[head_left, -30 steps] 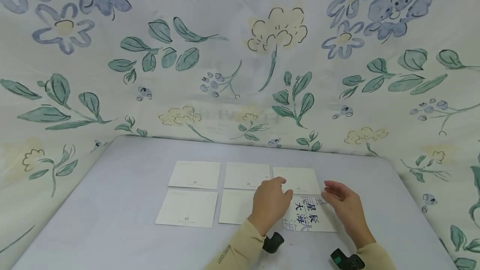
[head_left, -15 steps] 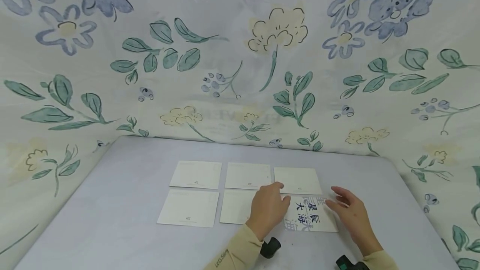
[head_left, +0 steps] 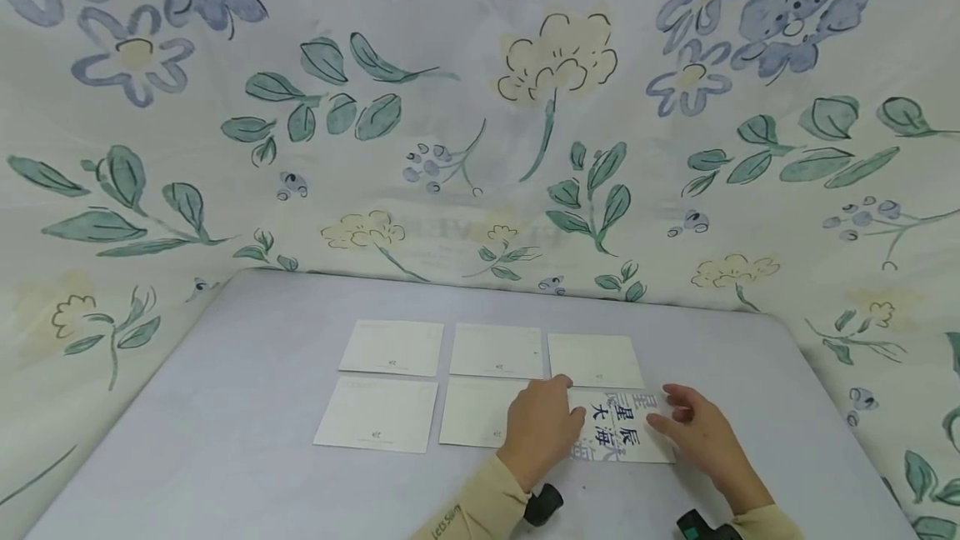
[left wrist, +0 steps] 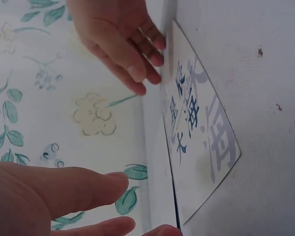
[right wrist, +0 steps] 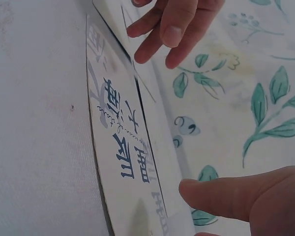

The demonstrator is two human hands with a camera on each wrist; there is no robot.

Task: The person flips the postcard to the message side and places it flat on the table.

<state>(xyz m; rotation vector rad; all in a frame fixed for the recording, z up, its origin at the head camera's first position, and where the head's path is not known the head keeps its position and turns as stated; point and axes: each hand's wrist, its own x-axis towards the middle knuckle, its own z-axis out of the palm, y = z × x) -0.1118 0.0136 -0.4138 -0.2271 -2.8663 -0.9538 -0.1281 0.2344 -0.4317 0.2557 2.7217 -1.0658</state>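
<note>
A card printed with blue Chinese characters [head_left: 618, 427] lies flat at the front right of a two-row group of cards. My left hand [head_left: 538, 427] is at its left edge, fingers and thumb spread apart, partly covering the plain front middle card [head_left: 472, 412]. At the printed card's right edge is my right hand [head_left: 701, 430], its thumb over the border and fingers loosely bent. In both wrist views the thumbs [left wrist: 101, 189] stand clear of the printed card [right wrist: 123, 132], and neither hand pinches it. Whether some fingertips touch its edges cannot be told.
Plain cream cards with a small mark lie around: back left [head_left: 392, 347], back middle [head_left: 496, 351], back right [head_left: 594, 361] and front left [head_left: 375, 414]. They rest on a white table [head_left: 225, 407]. A floral cloth [head_left: 465, 107] hangs behind it.
Both hands have come slightly nearer the front of the table, staying at either side of the printed card. The right hand has also shifted a little to the right. The cards look unmoved.
</note>
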